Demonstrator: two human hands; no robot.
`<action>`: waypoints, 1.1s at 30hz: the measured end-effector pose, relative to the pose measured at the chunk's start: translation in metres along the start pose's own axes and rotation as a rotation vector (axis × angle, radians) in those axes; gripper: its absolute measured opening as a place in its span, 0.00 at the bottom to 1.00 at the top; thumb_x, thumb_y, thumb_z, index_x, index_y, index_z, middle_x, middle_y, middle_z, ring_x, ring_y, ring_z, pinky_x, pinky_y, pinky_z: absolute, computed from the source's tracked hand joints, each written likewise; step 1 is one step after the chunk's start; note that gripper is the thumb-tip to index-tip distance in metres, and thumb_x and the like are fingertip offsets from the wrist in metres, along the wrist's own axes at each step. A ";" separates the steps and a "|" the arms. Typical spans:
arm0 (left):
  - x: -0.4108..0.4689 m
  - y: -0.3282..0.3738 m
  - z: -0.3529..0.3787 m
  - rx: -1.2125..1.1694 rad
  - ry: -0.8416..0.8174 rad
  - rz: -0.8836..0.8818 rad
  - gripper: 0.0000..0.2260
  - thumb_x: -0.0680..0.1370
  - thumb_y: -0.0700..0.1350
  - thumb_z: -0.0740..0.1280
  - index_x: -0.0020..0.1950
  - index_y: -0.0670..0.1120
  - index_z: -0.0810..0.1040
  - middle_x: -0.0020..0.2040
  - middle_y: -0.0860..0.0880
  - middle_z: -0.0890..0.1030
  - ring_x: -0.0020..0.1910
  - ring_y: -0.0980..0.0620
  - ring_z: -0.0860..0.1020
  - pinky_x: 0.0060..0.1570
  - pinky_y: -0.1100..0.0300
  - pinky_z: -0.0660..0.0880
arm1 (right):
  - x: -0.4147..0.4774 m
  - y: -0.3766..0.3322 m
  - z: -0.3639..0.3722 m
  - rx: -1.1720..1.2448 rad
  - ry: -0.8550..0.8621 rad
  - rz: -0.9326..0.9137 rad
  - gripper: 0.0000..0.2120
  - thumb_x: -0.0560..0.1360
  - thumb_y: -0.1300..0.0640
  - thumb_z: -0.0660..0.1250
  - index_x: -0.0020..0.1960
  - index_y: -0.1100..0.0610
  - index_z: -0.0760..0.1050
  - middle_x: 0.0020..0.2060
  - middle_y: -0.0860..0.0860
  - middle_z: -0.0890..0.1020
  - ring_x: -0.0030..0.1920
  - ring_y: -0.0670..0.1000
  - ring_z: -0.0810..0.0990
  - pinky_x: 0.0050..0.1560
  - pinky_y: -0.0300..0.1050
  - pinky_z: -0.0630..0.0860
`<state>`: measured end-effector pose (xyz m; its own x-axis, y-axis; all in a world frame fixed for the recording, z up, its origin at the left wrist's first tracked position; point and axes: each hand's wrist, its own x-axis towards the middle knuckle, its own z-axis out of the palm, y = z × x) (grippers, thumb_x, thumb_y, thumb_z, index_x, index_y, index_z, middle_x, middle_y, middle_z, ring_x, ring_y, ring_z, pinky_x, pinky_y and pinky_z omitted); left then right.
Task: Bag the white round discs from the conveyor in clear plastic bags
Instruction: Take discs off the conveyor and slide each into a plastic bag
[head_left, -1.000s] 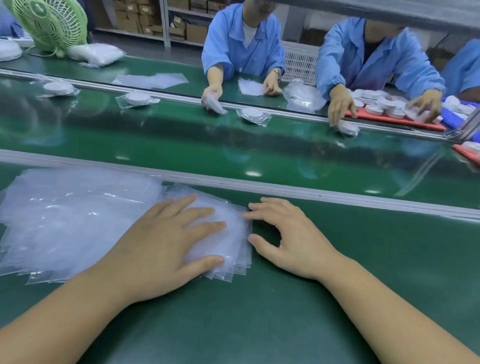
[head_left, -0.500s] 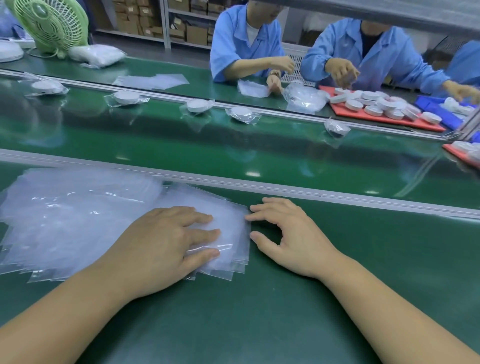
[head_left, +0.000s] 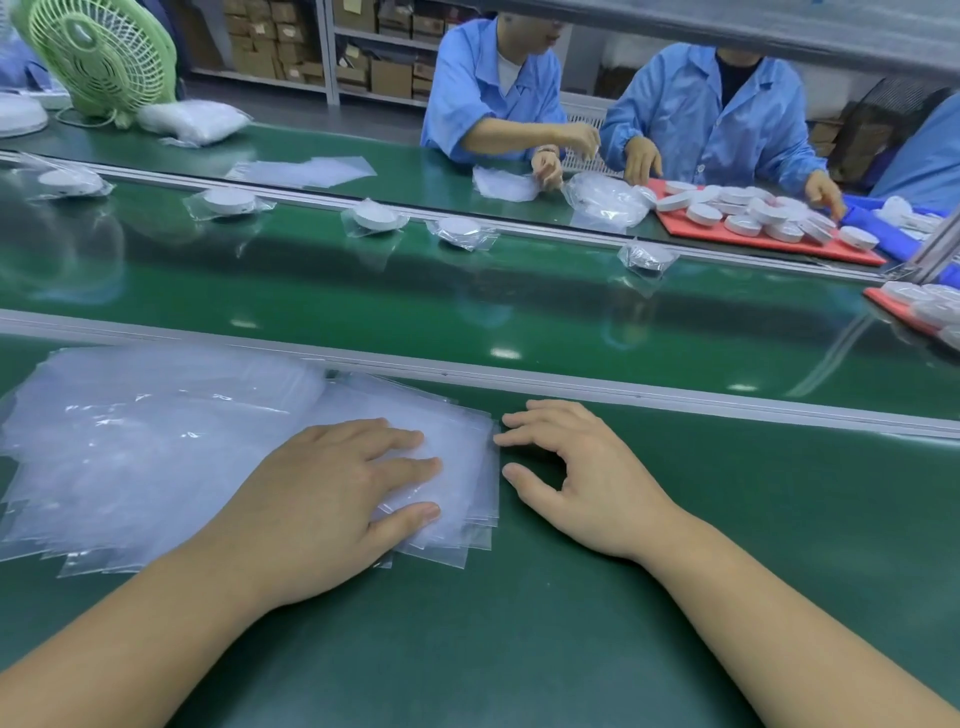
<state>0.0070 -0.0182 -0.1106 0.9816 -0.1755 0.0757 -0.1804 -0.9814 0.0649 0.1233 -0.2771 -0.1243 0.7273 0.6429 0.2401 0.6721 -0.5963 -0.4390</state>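
Observation:
A fanned stack of clear plastic bags (head_left: 145, 447) lies on the green near table. My left hand (head_left: 322, 493) lies flat on the stack's right end, fingers pressing the top bags. My right hand (head_left: 576, 478) rests on the table just right of the stack, fingertips touching the bags' right edge, thumb apart below. Several bagged white discs (head_left: 374, 218) ride the shiny conveyor belt (head_left: 467, 306) beyond the metal rail. Loose white discs (head_left: 753, 213) are heaped on a red tray (head_left: 779, 243) across the belt.
Two people in blue coats (head_left: 493, 93) work on the far side, hands over bags and discs. A green fan (head_left: 98, 57) stands at the back left beside a bag bundle (head_left: 192, 122). Another red tray of discs (head_left: 919, 312) sits at the right edge.
My left hand's fingers have drawn back leftward over the bag stack. Bagged discs have travelled left along the belt. The far workers' hands have moved from the belt edge back to their own bags and discs.

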 end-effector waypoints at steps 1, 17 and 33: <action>0.000 0.000 0.000 0.000 -0.003 0.002 0.31 0.75 0.74 0.36 0.74 0.73 0.59 0.77 0.71 0.56 0.78 0.63 0.52 0.74 0.62 0.51 | 0.000 0.000 0.000 0.001 0.001 0.002 0.22 0.75 0.37 0.60 0.65 0.40 0.79 0.67 0.34 0.76 0.74 0.38 0.65 0.76 0.48 0.64; 0.000 0.000 0.003 -0.034 0.001 -0.008 0.33 0.73 0.74 0.35 0.76 0.72 0.58 0.78 0.70 0.53 0.79 0.62 0.50 0.72 0.65 0.45 | 0.001 0.001 0.001 0.008 -0.001 0.015 0.21 0.75 0.36 0.60 0.64 0.40 0.80 0.65 0.32 0.77 0.74 0.37 0.64 0.76 0.47 0.64; -0.001 -0.002 0.005 -0.046 0.003 -0.012 0.32 0.74 0.74 0.35 0.76 0.71 0.56 0.78 0.69 0.51 0.79 0.61 0.48 0.72 0.65 0.44 | 0.001 0.003 0.001 0.024 -0.005 0.004 0.18 0.77 0.40 0.64 0.63 0.42 0.81 0.65 0.34 0.78 0.74 0.39 0.65 0.76 0.46 0.64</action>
<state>0.0070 -0.0170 -0.1158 0.9836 -0.1630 0.0776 -0.1711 -0.9789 0.1118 0.1254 -0.2778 -0.1260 0.7295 0.6429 0.2336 0.6653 -0.5874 -0.4608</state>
